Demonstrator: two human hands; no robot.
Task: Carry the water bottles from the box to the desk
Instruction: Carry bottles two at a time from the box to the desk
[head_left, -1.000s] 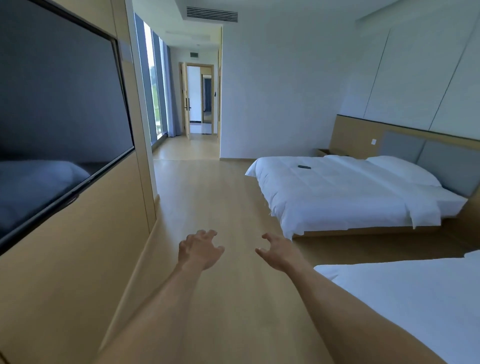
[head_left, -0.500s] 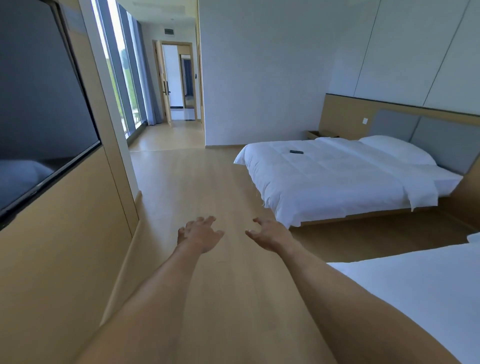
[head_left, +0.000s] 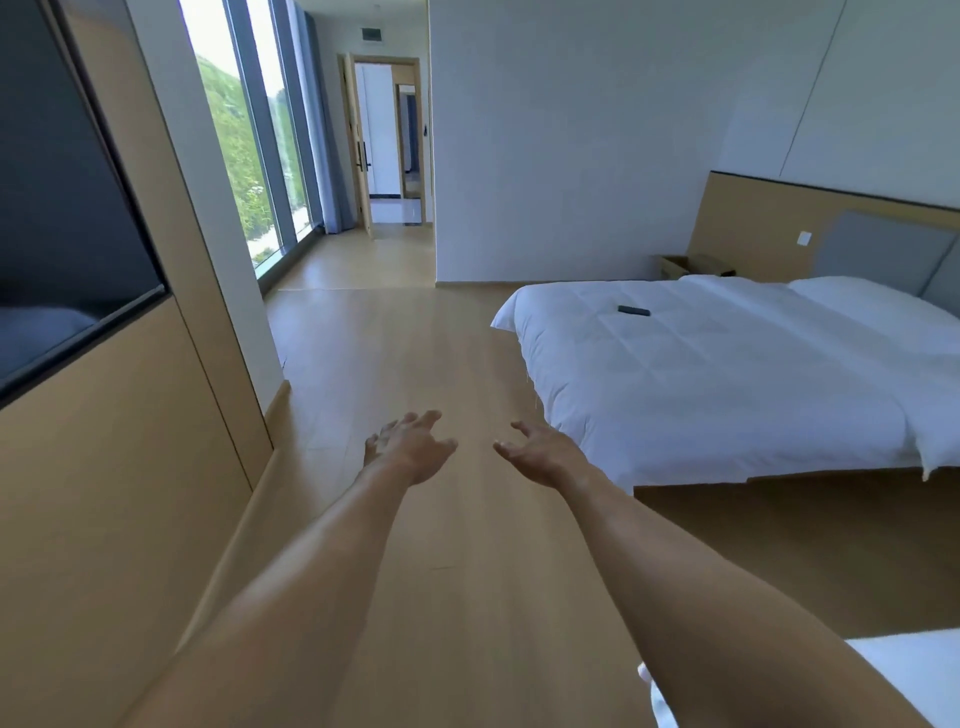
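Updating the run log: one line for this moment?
left hand: open, empty | right hand: open, empty | bottles: none visible

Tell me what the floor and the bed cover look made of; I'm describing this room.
Floor: looks like pale wood or laminate planks, smooth with a soft sheen and faint seams. Bed cover: white quilted fabric, matte, with stitched squares.

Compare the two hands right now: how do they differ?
The left hand shows its back, fingers spread and slightly bent; the right hand is turned thumb-up, showing more of its inner side. The left hand is over bare floor; the right hand is nearer the bed. Both are empty.
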